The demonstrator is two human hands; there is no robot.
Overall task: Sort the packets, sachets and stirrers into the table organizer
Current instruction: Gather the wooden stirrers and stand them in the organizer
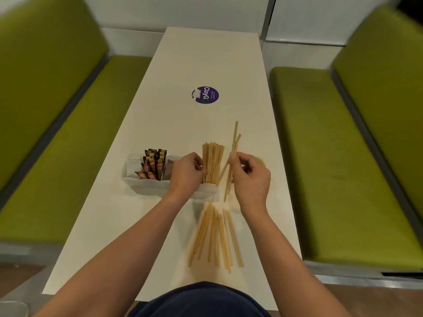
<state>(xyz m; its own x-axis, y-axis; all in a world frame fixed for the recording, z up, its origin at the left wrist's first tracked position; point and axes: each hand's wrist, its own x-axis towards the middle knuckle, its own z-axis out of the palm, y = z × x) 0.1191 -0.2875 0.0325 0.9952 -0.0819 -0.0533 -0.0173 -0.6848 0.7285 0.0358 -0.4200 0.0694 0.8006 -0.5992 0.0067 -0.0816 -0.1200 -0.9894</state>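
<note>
A white table organizer stands on the table. Its left compartment holds white sachets, the middle one brown and orange packets. A bundle of wooden stirrers stands upright in its right compartment. My left hand grips that bundle from the left. My right hand pinches a few stirrers tilted just right of the organizer. Several loose stirrers lie fanned on the table in front of the organizer.
The long white table carries a round purple sticker beyond the organizer. Green bench seats run along both sides. A white wall closes the far end.
</note>
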